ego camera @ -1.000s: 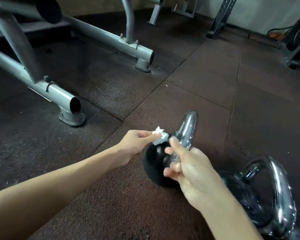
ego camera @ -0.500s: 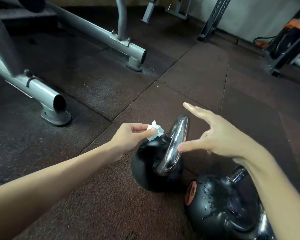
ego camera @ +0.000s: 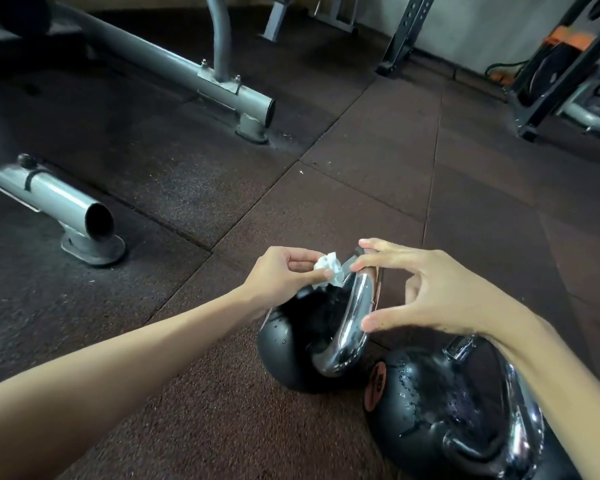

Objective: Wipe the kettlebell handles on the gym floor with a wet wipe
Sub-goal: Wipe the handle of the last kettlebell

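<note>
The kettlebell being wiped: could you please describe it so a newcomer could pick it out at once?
On the rubber floor, near the grey machine frame, two black kettlebells sit together. It is the farther kettlebell, its chrome handle between the left hand, which pinches a white wipe, and the right hand. The nearer kettlebell alone shows an orange disc.

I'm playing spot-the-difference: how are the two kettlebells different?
The left hand, pinching a wipe, and the right hand are at the far kettlebell; nobody holds the near kettlebell. The near kettlebell shows an orange label; the far kettlebell shows none. Both are black with shiny handles.
</note>
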`<state>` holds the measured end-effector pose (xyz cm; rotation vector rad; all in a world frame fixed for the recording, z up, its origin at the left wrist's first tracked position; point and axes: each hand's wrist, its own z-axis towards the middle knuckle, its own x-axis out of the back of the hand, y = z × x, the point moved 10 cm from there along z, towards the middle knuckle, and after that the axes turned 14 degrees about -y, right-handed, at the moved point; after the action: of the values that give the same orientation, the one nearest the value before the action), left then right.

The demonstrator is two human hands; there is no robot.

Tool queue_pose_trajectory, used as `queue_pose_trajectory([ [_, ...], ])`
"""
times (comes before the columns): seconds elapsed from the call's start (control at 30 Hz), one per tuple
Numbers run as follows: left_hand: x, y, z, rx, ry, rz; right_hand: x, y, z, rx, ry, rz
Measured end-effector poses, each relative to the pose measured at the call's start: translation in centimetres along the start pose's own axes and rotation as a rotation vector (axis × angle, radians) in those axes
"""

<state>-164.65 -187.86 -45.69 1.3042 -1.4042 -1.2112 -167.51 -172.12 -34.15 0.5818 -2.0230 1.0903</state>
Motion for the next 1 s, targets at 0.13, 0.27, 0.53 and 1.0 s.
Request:
queue_pose_trajectory([
  [0.13, -1.2, 1.7, 1.3, -0.069, -0.02, 0.216, -0.5, 0.1, -1.9, 0.019, 0.068, -0.022],
  [0.27, -1.6, 2.8, 1.9, -0.078, -0.018, 0.441, -1.2, 0.0, -4.0, 0.031, 0.118, -0.031],
  [0.53, -4.7, 5.4, 2.0, -0.2, -0.044, 0.547, -1.4, 0.2, -5.9, 0.002, 0.123, 0.035],
  [1.0, -4.9, 6.6, 1.8, -0.265, -0.054, 0.352, -1.6, 0.8, -5.4, -0.067, 0.071, 0.175],
])
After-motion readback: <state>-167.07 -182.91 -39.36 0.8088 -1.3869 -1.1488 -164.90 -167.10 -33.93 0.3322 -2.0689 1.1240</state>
